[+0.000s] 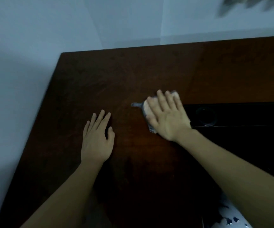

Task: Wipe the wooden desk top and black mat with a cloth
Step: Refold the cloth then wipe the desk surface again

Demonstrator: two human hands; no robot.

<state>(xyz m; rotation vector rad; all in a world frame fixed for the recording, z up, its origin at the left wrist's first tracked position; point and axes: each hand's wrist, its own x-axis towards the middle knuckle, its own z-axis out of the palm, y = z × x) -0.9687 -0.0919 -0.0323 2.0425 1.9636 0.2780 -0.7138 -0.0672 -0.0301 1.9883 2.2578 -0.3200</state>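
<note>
1. Your right hand (167, 117) presses flat, fingers straight, on the cloth (145, 106); your left hand (97, 139) rests flat and empty on the desk (116, 76).
2. Cloth sits on wood, touching the mat's left edge.
3. Mat (241, 137) runs long to your right, so the right hand is nearer; sweep rightward.

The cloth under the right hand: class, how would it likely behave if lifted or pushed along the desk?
The cloth probably flops when lifted: a loose corner trails out beside the right hand. It likely slides easily, since the wooden desk top looks smooth. Seemingly light.
</note>
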